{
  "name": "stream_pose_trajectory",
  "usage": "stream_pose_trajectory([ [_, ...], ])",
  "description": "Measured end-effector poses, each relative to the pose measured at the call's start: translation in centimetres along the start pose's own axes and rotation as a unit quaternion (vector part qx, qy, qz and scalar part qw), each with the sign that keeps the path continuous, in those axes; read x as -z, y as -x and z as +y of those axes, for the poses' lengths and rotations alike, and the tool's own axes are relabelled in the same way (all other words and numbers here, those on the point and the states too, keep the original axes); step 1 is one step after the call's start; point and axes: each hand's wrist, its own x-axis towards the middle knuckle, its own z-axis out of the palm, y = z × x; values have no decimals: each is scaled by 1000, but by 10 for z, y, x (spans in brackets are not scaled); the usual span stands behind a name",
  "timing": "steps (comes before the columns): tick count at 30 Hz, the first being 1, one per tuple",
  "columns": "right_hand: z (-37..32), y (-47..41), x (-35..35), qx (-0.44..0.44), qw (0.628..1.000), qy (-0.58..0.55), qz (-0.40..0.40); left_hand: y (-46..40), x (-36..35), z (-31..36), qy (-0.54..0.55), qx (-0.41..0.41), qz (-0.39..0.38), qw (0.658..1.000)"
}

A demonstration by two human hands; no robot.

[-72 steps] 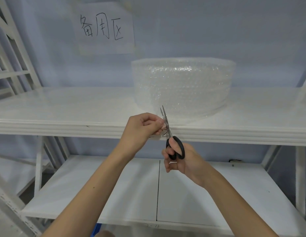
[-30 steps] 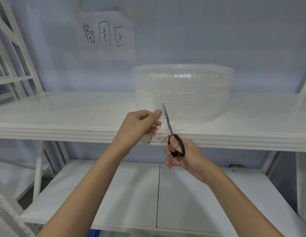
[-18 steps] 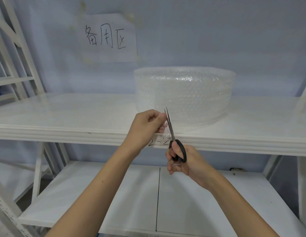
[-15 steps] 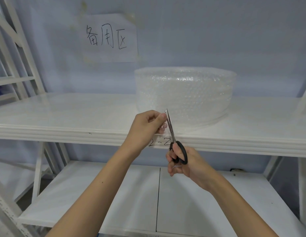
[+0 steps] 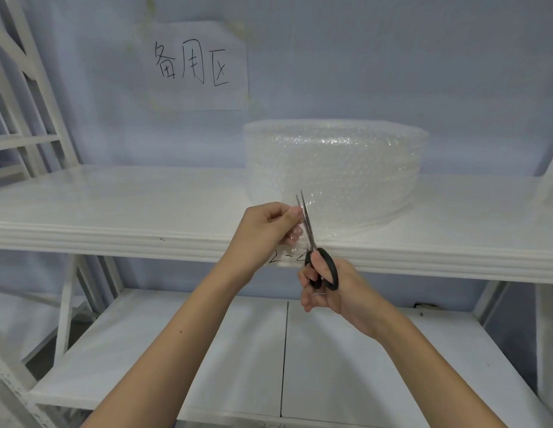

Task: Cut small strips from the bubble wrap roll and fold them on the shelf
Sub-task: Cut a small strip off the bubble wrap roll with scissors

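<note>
A clear bubble wrap roll [image 5: 340, 168] stands on the white upper shelf [image 5: 114, 208], its loose end hanging toward the shelf's front edge. My left hand [image 5: 266, 233] pinches that loose end of the bubble wrap [image 5: 295, 239] between thumb and fingers. Just right of it, my right hand [image 5: 327, 288] grips black-handled scissors [image 5: 321, 267]. Their blades point up along the loose end, slightly apart, against my left fingertips.
A paper sign with handwritten characters [image 5: 196, 64] is stuck to the wall above the roll. A lower white shelf [image 5: 207, 350] lies below my arms. White rack uprights [image 5: 28, 97] stand at the left, another post [image 5: 547, 350] at the right.
The scissors have stayed beside my left fingertips, blades working slightly open and shut on the loose end. Both hands have barely shifted, and the camera view rose a little.
</note>
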Motion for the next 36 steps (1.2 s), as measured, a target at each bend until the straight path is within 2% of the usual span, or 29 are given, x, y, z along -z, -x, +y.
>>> stream_pose_trajectory([
  [18, -15, -8, -3, 19, 1000, 19, -1, 1, 5, 4, -21, -6, -27, 999],
  [23, -12, -7, -4, 26, 1000, 16, 0, -3, 11, 10, -68, 5, -47, 997],
  [26, -12, -7, -5, 27, 999, 16, 9, -7, 14, 16, -63, 13, -20, 998],
  [29, -12, -7, -5, 25, 999, 18, 12, -11, 11, 19, -42, -19, 19, 999],
  [36, -10, -5, -4, 26, 1000, 7, 3, -12, 3, 16, -52, -48, 16, 997],
])
